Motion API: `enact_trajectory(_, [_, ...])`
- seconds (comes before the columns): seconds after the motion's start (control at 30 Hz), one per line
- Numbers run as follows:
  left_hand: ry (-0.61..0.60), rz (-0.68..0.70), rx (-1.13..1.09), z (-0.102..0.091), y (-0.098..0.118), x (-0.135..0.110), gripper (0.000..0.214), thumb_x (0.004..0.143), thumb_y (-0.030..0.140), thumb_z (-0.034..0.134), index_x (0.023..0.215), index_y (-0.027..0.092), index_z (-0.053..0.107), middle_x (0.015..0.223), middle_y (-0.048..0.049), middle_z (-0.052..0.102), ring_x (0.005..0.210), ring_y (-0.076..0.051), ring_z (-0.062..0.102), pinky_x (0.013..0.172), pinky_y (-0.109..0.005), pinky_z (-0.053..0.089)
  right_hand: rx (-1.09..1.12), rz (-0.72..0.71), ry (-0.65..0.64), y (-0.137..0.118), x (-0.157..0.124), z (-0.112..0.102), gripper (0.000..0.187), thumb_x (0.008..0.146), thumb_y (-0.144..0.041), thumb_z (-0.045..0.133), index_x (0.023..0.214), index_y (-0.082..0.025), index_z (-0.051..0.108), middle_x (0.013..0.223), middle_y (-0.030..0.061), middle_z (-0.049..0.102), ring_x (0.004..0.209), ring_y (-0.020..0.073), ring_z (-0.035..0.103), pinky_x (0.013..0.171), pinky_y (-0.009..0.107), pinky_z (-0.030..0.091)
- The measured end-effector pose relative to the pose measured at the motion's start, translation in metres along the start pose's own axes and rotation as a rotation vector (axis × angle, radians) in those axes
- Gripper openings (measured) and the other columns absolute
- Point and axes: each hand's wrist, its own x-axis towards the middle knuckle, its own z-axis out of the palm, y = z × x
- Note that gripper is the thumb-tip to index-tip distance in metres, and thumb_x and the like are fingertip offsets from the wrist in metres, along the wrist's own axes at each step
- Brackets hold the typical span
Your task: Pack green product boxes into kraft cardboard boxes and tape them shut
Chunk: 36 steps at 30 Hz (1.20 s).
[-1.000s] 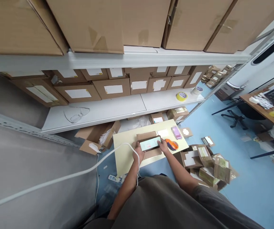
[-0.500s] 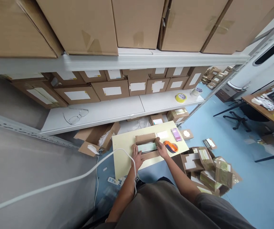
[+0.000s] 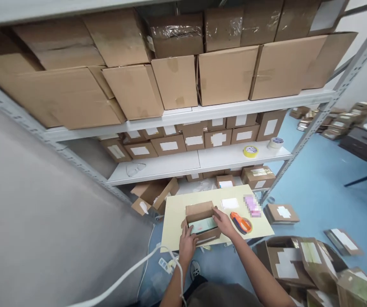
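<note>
An open cardboard box sits at the front edge of the pale yellow tabletop, its back flap raised. Inside lies a flat pale green package. My left hand grips the box's front left corner, fingers bent over the rim beside the package. At the right side, my right hand holds the wall with its fingertips over the edge. An orange tape dispenser lies to the right of the box. Behind it are a white sheet and a blurred-out pink item.
Shelves stacked with cardboard boxes rise behind the table. Clear glasses and a yellow tape roll rest on the middle shelf. Taped boxes are heaped at the lower right. A white cable crosses in front at lower left.
The camera view has tilted up, showing more shelving. The box now appears slightly turned, close to the table's front edge. My left hand has shifted to its front left corner.
</note>
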Motion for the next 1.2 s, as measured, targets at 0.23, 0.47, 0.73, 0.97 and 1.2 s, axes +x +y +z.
enact_trajectory(0.23, [0.199,-0.231,0.028,0.015,0.032,-0.150,0.035,0.104,0.032,0.051,0.099,0.032,0.086,0.163,-0.0052,0.062,0.167,-0.037,0.035,0.127,-0.063,0.049,-0.040,-0.155,-0.192,0.004,-0.066,0.019,0.058,0.094,-0.032,0.064,0.151,-0.030,0.070,0.157,0.0106,0.067,0.152,0.0331,0.058,0.132,0.058,0.044])
enact_trajectory(0.47, [0.345,-0.513,0.049,0.000,0.077,-0.279,0.031,0.102,0.029,0.057,0.098,0.031,0.088,0.162,-0.0070,0.064,0.166,-0.039,0.035,0.127,-0.065,0.049,0.000,-0.285,-0.550,-0.037,-0.138,0.073,0.065,0.091,-0.031,0.070,0.155,-0.032,0.066,0.167,0.0086,0.057,0.158,0.0333,0.051,0.133,0.057,0.041])
enact_trajectory(0.73, [0.610,-0.773,-0.025,0.018,0.104,-0.432,0.028,0.101,0.030,0.062,0.103,0.031,0.089,0.157,-0.0076,0.067,0.163,-0.041,0.042,0.126,-0.067,0.047,-0.003,-0.493,-0.848,-0.098,-0.215,0.141,0.057,0.097,-0.036,0.064,0.153,-0.027,0.067,0.166,0.0124,0.058,0.155,0.0341,0.054,0.132,0.057,0.042])
enact_trajectory(0.97, [0.768,-0.978,-0.093,0.048,0.138,-0.605,0.022,0.097,0.029,0.066,0.090,0.029,0.087,0.152,-0.0056,0.071,0.159,-0.040,0.046,0.128,-0.068,0.043,0.031,-0.535,-1.112,-0.152,-0.365,0.219,0.052,0.098,-0.036,0.068,0.149,-0.028,0.070,0.164,0.0128,0.059,0.155,0.0352,0.052,0.132,0.059,0.040])
enact_trajectory(1.2, [0.838,-1.138,-0.205,0.079,0.143,-0.739,0.026,0.099,0.034,0.063,0.089,0.027,0.085,0.154,-0.0073,0.069,0.161,-0.038,0.042,0.129,-0.064,0.043,-0.009,-0.549,-1.352,-0.164,-0.507,0.326,0.059,0.087,-0.026,0.076,0.146,-0.027,0.072,0.163,0.0100,0.059,0.156,0.0332,0.051,0.135,0.054,0.036])
